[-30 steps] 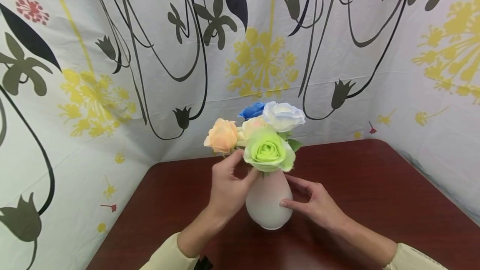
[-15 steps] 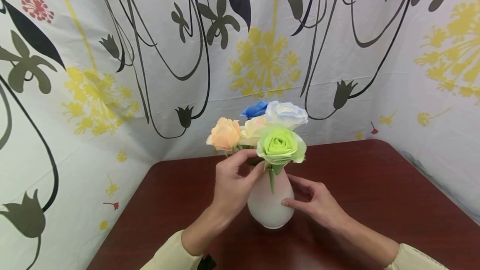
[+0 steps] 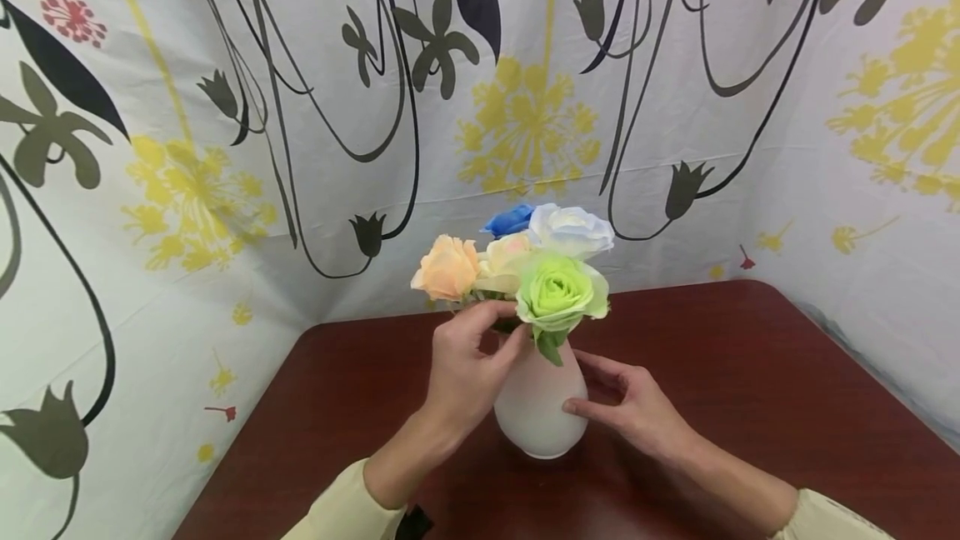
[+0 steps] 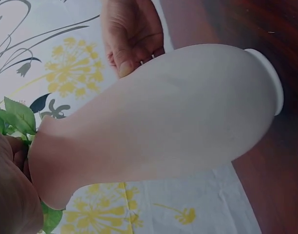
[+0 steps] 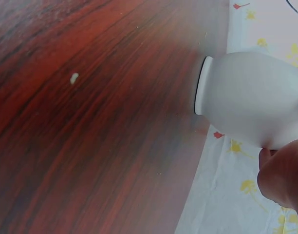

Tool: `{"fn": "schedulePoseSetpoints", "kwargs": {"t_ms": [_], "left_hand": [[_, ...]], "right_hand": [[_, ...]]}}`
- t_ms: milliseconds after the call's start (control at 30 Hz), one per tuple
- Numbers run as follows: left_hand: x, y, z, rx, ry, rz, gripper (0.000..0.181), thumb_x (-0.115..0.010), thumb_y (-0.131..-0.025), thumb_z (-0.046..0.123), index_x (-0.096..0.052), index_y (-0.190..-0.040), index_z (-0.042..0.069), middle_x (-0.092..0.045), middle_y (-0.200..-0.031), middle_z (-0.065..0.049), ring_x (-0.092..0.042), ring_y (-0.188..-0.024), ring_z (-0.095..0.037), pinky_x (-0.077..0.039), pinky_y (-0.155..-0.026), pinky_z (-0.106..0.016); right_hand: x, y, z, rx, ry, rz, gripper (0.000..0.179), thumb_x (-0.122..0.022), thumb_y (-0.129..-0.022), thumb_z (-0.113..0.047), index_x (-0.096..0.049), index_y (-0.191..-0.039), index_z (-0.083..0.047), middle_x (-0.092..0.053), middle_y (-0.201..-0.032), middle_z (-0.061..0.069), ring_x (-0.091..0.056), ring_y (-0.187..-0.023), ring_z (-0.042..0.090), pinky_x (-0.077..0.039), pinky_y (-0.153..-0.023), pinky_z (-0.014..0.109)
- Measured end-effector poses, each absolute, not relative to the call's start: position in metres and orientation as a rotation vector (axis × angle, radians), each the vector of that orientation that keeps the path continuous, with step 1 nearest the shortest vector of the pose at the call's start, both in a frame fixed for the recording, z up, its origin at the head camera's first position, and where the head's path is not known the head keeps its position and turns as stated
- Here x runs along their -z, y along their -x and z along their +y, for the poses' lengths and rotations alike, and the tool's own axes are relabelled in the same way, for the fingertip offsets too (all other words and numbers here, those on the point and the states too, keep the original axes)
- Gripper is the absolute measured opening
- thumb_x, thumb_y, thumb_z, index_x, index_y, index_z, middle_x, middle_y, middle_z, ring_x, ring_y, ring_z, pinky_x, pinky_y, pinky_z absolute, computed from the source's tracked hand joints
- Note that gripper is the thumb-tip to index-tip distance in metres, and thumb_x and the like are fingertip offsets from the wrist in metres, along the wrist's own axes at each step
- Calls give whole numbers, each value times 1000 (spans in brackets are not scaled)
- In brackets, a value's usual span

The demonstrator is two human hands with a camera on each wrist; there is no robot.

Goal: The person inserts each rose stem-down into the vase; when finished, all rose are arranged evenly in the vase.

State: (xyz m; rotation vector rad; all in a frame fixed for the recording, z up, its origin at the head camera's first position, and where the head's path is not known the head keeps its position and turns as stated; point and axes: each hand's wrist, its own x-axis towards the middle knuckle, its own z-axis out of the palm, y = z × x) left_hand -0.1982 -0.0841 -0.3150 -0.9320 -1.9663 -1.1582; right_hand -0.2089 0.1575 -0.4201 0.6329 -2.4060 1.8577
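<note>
A white vase (image 3: 542, 407) stands upright on the table, with several artificial roses at its mouth. My left hand (image 3: 468, 369) pinches the stem of the green rose (image 3: 558, 292) just under its bloom, by the vase's rim; the pinched stem is mostly hidden. Green leaves hang below that bloom. Behind it are a peach rose (image 3: 447, 267), a cream rose (image 3: 504, 261), a white-blue rose (image 3: 572, 230) and a blue rose (image 3: 510, 220). My right hand (image 3: 637, 408) holds the vase's right side, thumb in front and fingers behind. In the left wrist view the vase (image 4: 178, 117) fills the middle.
The dark red wooden table (image 3: 750, 390) spreads around the vase. A white cloth with a flower print (image 3: 645, 90) hangs behind and at both sides. A small pale speck (image 5: 74, 78) lies on the table in the right wrist view.
The green rose has shifted right and tilted, and leaves now show beneath it in front of the vase. The left hand has moved slightly right. The right hand keeps its hold on the vase.
</note>
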Motion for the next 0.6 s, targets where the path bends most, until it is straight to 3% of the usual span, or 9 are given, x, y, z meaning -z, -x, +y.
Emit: {"fn": "schedulePoseSetpoints", "kwargs": {"t_ms": [167,367,600], "left_hand": [[322,193,-94,1119,962,-1927,27,-84,-93,8,-77,-119,12,-77,-115,2,-72,-105,-12,-60,-92,-28],[334,191,-111,1081,936,-1911,39,-86,-90,4,-75,-128,10,-74,-125,-2,-70,-117,-18,-56,-102,-31],[357,192,-137,1121,837,-1995,54,-87,-90,5,-68,-140,11,-69,-137,-3,-66,-125,-22,-55,-105,-31]], "right_hand": [[421,207,162,-1836,-620,-2425,73,-89,-90,-28,-57,-153,-9,-61,-150,10,-63,-132,28,-57,-101,46],[418,204,170,-1770,-569,-2430,69,-90,-89,-31,-62,-150,-15,-64,-147,3,-62,-134,23,-56,-102,37],[415,201,183,-1775,-566,-2401,69,-88,-91,-27,-59,-152,-15,-62,-150,5,-63,-133,27,-57,-98,28]]}}
